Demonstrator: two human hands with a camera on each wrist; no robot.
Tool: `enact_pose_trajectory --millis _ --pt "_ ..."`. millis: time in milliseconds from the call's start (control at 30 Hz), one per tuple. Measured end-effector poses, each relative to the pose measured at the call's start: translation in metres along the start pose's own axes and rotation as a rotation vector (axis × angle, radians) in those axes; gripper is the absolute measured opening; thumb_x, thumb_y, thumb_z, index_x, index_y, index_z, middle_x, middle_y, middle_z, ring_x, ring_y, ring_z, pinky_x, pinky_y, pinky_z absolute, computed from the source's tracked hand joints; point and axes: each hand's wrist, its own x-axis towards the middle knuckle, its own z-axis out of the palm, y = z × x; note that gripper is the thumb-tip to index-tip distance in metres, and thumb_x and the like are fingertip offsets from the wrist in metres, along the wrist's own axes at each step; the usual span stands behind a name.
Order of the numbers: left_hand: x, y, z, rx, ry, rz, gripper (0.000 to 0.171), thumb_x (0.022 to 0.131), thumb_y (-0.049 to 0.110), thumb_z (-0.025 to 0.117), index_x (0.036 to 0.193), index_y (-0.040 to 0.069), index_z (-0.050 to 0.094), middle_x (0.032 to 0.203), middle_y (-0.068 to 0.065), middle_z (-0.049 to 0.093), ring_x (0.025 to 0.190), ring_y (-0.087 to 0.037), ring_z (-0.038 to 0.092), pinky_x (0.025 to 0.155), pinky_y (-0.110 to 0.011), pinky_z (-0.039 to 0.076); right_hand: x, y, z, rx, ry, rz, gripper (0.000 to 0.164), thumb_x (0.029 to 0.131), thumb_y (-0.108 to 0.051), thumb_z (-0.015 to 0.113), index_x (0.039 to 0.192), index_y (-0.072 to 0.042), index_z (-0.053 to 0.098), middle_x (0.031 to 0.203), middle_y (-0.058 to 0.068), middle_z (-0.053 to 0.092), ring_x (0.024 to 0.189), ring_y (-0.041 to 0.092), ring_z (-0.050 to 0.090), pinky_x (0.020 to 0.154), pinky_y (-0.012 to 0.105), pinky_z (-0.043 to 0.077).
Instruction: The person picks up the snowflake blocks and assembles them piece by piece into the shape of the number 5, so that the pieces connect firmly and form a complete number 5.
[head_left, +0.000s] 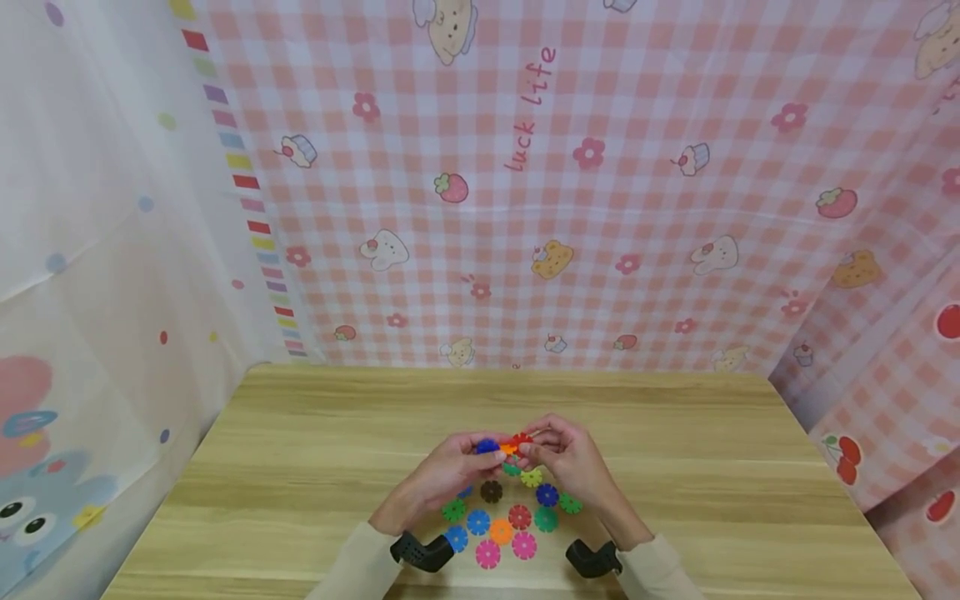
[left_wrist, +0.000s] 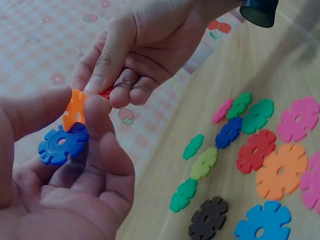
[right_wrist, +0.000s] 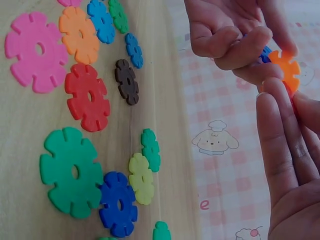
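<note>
One orange notched plastic disc (left_wrist: 76, 109) sits pinched in the left hand (head_left: 442, 468) over the pale wood-grain tabletop (head_left: 337, 442), a dark-blue notched disc (left_wrist: 62, 150) at its nine o'clock; the right hand (head_left: 576, 462) pinches a red notched disc (head_left: 521, 438) at two. Pink-and-white checked cloth (head_left: 645, 312) hangs at twelve.

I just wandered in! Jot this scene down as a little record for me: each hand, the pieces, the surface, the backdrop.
Left hand: pinches an orange disc
Right hand: grips a red disc
Touching the orange disc: a blue disc
Loose pieces: notched discs in several colours, including a brown disc and a yellow disc
Surface: wood-grain table
Backdrop: pink-checked cloth
Unclear: whether red and orange are slotted together
</note>
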Motion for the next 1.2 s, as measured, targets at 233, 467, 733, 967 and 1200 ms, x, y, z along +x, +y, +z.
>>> enact_pose_trajectory --millis 233,467,733,967,1200 --pt "0.0 0.001 0.002 0.144 0.076 -0.014 0.037 0.101 0.027 0.059 0.127 0.001 0.06 0.112 -0.012 0.065 0.095 -0.02 0.061 0.087 -0.035 0.051 0.002 0.002 0.0 0.025 -0.048 0.062 0.028 0.096 0.007 0.055 0.124 0.007 0.05 0.097 0.034 0.067 0.083 0.049 0.068 0.077 0.051 0.058" --pt "0.003 -0.006 0.003 0.258 0.157 0.022 0.029 0.1 0.029 0.06 0.113 0.004 0.067 0.102 -0.003 0.069 0.093 -0.018 0.065 0.083 -0.035 0.052 0.003 0.004 0.004 -0.001 -0.096 0.085 0.036 0.096 0.008 0.054 0.13 0.004 0.045 0.095 0.029 0.068 0.078 0.031 0.072 0.076 0.043 0.06" --pt "0.002 -0.008 0.004 0.289 0.191 0.055 0.024 0.101 0.023 0.058 0.108 0.003 0.067 0.098 -0.003 0.068 0.09 -0.017 0.065 0.082 -0.033 0.051 0.001 0.003 0.0 -0.026 -0.083 0.11 0.037 0.095 0.005 0.057 0.13 0.001 0.047 0.095 0.025 0.07 0.08 0.037 0.071 0.075 0.042 0.06" --pt "-0.001 -0.01 -0.004 0.269 0.262 0.065 0.02 0.101 0.018 0.057 0.104 -0.001 0.065 0.094 -0.006 0.066 0.088 -0.021 0.065 0.083 -0.035 0.054 -0.006 0.01 -0.023 -0.164 0.013 0.147 0.03 0.096 -0.006 0.063 0.124 0.003 0.056 0.101 0.022 0.07 0.091 0.037 0.066 0.073 0.035 0.057" --pt "-0.003 -0.022 -0.028 0.331 0.384 0.029 0.017 0.1 0.016 0.058 0.101 0.001 0.065 0.092 -0.005 0.063 0.086 -0.02 0.061 0.077 -0.029 0.049 -0.013 0.024 -0.051 -0.328 0.105 0.24 0.019 0.093 -0.007 0.068 0.111 -0.001 0.064 0.092 0.007 0.067 0.083 0.022 0.059 0.066 0.026 0.049"
